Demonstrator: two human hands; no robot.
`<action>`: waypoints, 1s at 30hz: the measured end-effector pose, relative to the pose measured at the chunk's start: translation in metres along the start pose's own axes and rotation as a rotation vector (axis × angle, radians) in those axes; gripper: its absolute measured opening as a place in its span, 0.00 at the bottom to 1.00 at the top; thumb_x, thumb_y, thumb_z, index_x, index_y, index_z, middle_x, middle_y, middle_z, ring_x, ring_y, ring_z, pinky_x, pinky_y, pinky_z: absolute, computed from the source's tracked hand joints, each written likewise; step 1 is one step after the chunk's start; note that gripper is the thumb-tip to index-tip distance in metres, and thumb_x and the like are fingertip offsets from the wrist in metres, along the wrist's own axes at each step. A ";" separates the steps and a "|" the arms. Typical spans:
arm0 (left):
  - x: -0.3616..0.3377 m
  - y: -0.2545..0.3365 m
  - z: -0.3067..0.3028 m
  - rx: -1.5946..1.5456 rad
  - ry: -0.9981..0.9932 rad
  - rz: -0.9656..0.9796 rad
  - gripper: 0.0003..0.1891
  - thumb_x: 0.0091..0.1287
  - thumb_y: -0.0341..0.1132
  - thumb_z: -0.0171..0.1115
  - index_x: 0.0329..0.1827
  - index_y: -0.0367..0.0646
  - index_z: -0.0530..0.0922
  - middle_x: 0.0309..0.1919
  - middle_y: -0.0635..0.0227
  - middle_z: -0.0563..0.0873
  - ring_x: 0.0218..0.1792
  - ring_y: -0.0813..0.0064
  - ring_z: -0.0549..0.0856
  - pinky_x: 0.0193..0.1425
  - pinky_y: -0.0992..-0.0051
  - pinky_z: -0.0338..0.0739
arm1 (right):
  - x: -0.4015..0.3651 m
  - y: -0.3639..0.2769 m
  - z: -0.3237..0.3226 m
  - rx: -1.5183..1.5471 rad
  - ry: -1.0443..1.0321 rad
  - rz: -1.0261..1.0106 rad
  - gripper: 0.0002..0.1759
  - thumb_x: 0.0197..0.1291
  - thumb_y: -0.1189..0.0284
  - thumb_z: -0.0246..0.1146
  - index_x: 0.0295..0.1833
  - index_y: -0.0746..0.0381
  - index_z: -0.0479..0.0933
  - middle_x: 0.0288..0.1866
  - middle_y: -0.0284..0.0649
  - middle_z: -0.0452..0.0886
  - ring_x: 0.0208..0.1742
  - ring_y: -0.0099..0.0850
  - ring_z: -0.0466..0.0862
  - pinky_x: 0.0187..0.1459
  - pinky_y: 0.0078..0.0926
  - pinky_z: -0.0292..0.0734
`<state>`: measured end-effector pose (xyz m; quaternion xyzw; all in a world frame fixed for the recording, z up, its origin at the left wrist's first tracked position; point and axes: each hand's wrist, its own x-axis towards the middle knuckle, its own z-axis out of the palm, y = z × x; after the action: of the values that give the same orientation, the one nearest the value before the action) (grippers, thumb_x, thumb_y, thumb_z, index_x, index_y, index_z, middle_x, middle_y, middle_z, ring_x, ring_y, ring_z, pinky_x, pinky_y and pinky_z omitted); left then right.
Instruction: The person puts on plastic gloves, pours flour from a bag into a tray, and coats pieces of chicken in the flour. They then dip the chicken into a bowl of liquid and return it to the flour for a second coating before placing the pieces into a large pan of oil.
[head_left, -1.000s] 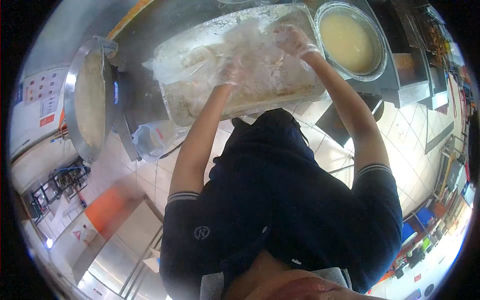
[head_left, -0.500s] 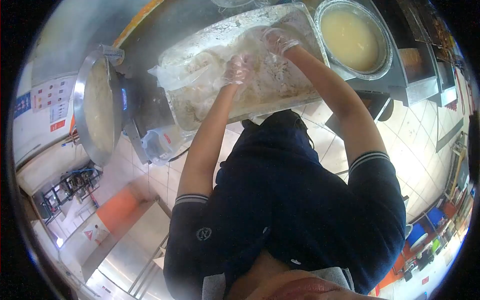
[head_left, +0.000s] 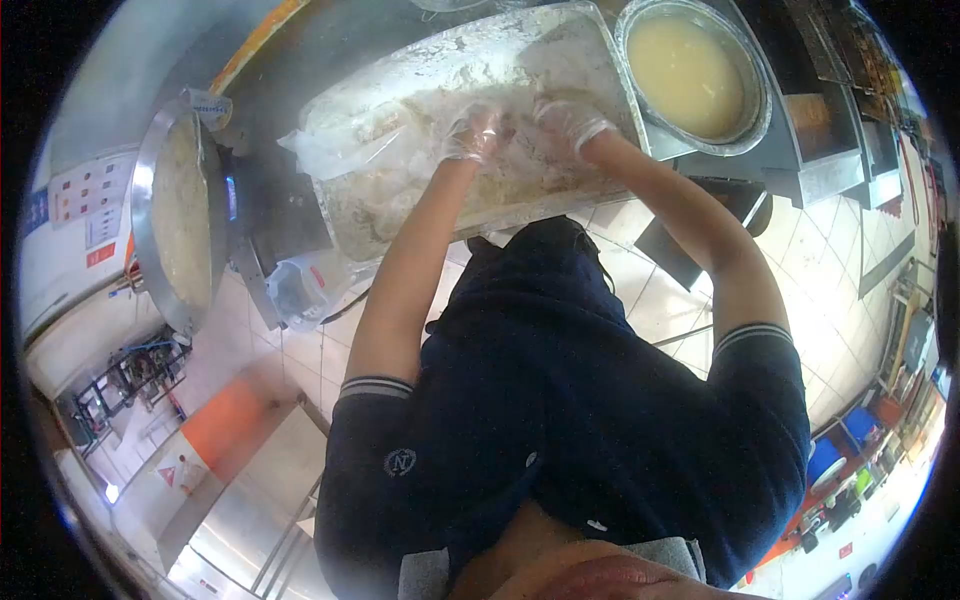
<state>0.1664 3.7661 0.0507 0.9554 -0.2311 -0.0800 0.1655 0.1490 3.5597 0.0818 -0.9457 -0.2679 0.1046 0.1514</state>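
A large, shallow metal tray (head_left: 390, 237) holds white, floury material (head_left: 545, 65) in lumps and smears. Both my hands wear thin clear plastic gloves and reach down into it. My left hand (head_left: 478, 132) is near the tray's middle, its fingers bent towards the right and blurred against the white. A short gap to the right, my right hand (head_left: 568, 122) presses low in the material, fingertips hidden. I cannot make out whether either hand grips a piece. A crumpled clear plastic bag (head_left: 345, 153) lies over the tray's left side.
A round metal pot (head_left: 690, 80) of pale yellowish liquid stands right of the tray. On the left is a wide round metal pan (head_left: 180, 215) with pale contents, near a clear cup (head_left: 208, 108). A clear plastic jug (head_left: 300, 292) sits below the tray's left corner. Tiled floor (head_left: 650, 295) shows beneath.
My right hand has come down and nearer to me from the tray's far side, closer to my left hand. My left hand has shifted only slightly. The whole view has moved a little.
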 end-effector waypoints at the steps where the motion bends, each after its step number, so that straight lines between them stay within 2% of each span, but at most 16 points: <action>1: 0.001 0.004 -0.007 -0.070 -0.047 -0.061 0.15 0.57 0.34 0.62 0.48 0.42 0.79 0.40 0.56 0.84 0.40 0.57 0.84 0.44 0.63 0.78 | 0.000 -0.003 0.001 0.004 0.000 0.005 0.10 0.52 0.71 0.58 0.36 0.65 0.79 0.39 0.50 0.82 0.42 0.40 0.82 0.44 0.33 0.77; 3: -0.005 0.012 -0.023 -0.135 -0.102 -0.120 0.13 0.57 0.34 0.63 0.45 0.41 0.81 0.37 0.55 0.85 0.37 0.56 0.84 0.42 0.62 0.79 | 0.003 -0.015 -0.012 -0.041 -0.179 0.069 0.11 0.52 0.71 0.57 0.40 0.64 0.79 0.42 0.50 0.81 0.43 0.42 0.82 0.45 0.33 0.77; 5: -0.016 0.015 -0.036 -0.309 -0.028 -0.171 0.12 0.56 0.36 0.67 0.40 0.40 0.83 0.33 0.59 0.86 0.33 0.64 0.85 0.39 0.66 0.79 | 0.004 -0.010 -0.022 -0.049 -0.178 0.033 0.12 0.53 0.70 0.57 0.42 0.64 0.78 0.43 0.50 0.81 0.44 0.42 0.82 0.45 0.32 0.76; 7: -0.020 0.001 -0.036 -0.427 -0.042 -0.182 0.11 0.56 0.35 0.67 0.40 0.39 0.83 0.32 0.62 0.87 0.33 0.66 0.85 0.39 0.67 0.79 | 0.007 -0.004 -0.034 -0.066 -0.176 -0.016 0.14 0.54 0.69 0.57 0.44 0.64 0.78 0.43 0.49 0.82 0.45 0.43 0.82 0.46 0.31 0.76; 9: -0.029 0.007 -0.052 -0.557 -0.050 -0.211 0.11 0.57 0.34 0.66 0.40 0.39 0.82 0.31 0.65 0.87 0.32 0.67 0.85 0.39 0.68 0.79 | 0.005 -0.005 -0.050 0.013 0.013 -0.166 0.16 0.60 0.63 0.55 0.45 0.62 0.79 0.40 0.46 0.83 0.41 0.37 0.84 0.45 0.29 0.77; 11: -0.042 0.033 -0.084 -0.924 -0.059 -0.438 0.12 0.58 0.34 0.68 0.41 0.37 0.82 0.31 0.70 0.85 0.32 0.79 0.82 0.38 0.76 0.77 | 0.013 0.009 -0.042 0.170 -0.010 -0.172 0.17 0.61 0.62 0.55 0.48 0.62 0.78 0.44 0.45 0.82 0.45 0.37 0.83 0.48 0.28 0.76; 13: -0.045 0.041 -0.095 -0.923 -0.046 -0.463 0.15 0.57 0.36 0.70 0.44 0.37 0.82 0.34 0.69 0.85 0.34 0.80 0.82 0.39 0.78 0.77 | 0.015 0.006 -0.047 0.321 -0.026 -0.174 0.19 0.61 0.61 0.56 0.51 0.62 0.77 0.47 0.45 0.81 0.48 0.37 0.81 0.51 0.28 0.75; 15: -0.047 0.048 -0.102 -0.918 -0.033 -0.490 0.19 0.56 0.39 0.71 0.46 0.37 0.81 0.37 0.67 0.85 0.36 0.81 0.81 0.41 0.79 0.77 | 0.005 -0.017 -0.067 0.468 0.117 -0.150 0.21 0.51 0.67 0.66 0.50 0.64 0.75 0.45 0.47 0.81 0.45 0.34 0.81 0.49 0.28 0.75; 19: -0.045 0.054 -0.100 -1.096 0.049 -0.461 0.19 0.59 0.40 0.69 0.50 0.38 0.80 0.39 0.67 0.85 0.38 0.80 0.81 0.42 0.77 0.77 | 0.006 -0.024 -0.041 0.567 0.134 -0.046 0.25 0.50 0.70 0.68 0.55 0.64 0.72 0.48 0.45 0.80 0.45 0.30 0.79 0.50 0.28 0.74; 21: -0.048 0.057 -0.107 -1.069 0.051 -0.601 0.17 0.59 0.36 0.67 0.51 0.40 0.80 0.39 0.69 0.84 0.40 0.79 0.81 0.44 0.77 0.76 | 0.005 -0.032 -0.038 0.808 0.196 -0.096 0.35 0.51 0.59 0.69 0.60 0.65 0.68 0.58 0.50 0.74 0.60 0.43 0.74 0.61 0.34 0.69; 22: -0.050 0.054 -0.105 -1.068 0.055 -0.603 0.17 0.59 0.36 0.67 0.51 0.40 0.80 0.39 0.69 0.84 0.40 0.79 0.81 0.44 0.77 0.76 | 0.002 -0.033 -0.037 0.809 0.194 -0.100 0.35 0.51 0.59 0.69 0.60 0.65 0.68 0.58 0.50 0.74 0.60 0.43 0.74 0.61 0.34 0.69; 24: -0.054 0.054 -0.107 -1.159 0.050 -0.350 0.16 0.59 0.31 0.65 0.51 0.42 0.80 0.41 0.71 0.84 0.42 0.80 0.80 0.48 0.79 0.75 | -0.005 -0.046 -0.056 0.675 0.185 0.001 0.32 0.52 0.60 0.69 0.58 0.67 0.70 0.55 0.49 0.77 0.57 0.39 0.77 0.58 0.31 0.72; 25: -0.054 0.055 -0.108 -1.159 0.052 -0.351 0.16 0.59 0.31 0.65 0.51 0.42 0.80 0.41 0.71 0.84 0.42 0.80 0.80 0.48 0.79 0.75 | -0.004 -0.045 -0.051 0.674 0.184 -0.001 0.32 0.52 0.60 0.69 0.58 0.67 0.70 0.55 0.49 0.77 0.57 0.39 0.77 0.58 0.31 0.72; 27: -0.052 0.073 -0.133 -0.884 -0.201 -0.612 0.16 0.59 0.25 0.61 0.51 0.40 0.80 0.44 0.69 0.85 0.46 0.80 0.80 0.51 0.80 0.73 | -0.002 -0.043 -0.041 0.884 0.177 0.163 0.27 0.52 0.61 0.69 0.54 0.66 0.74 0.49 0.46 0.81 0.49 0.35 0.81 0.52 0.29 0.76; 28: -0.054 0.065 -0.122 -0.885 -0.200 -0.612 0.16 0.59 0.25 0.61 0.51 0.40 0.80 0.44 0.69 0.85 0.46 0.80 0.80 0.51 0.80 0.73 | -0.002 -0.038 -0.038 0.883 0.177 0.162 0.27 0.52 0.61 0.69 0.54 0.66 0.74 0.49 0.46 0.81 0.49 0.35 0.81 0.52 0.29 0.76; 30: -0.056 0.051 -0.096 -1.379 0.139 -0.168 0.15 0.61 0.22 0.58 0.51 0.37 0.79 0.45 0.66 0.85 0.46 0.79 0.81 0.51 0.80 0.75 | -0.003 -0.034 -0.043 0.826 0.173 0.194 0.23 0.53 0.62 0.68 0.50 0.65 0.77 0.45 0.45 0.83 0.42 0.33 0.83 0.47 0.28 0.78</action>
<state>0.1176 3.7763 0.1629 0.6500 -0.0419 -0.1598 0.7418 0.1419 3.5758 0.1343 -0.8317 -0.0997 0.1371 0.5287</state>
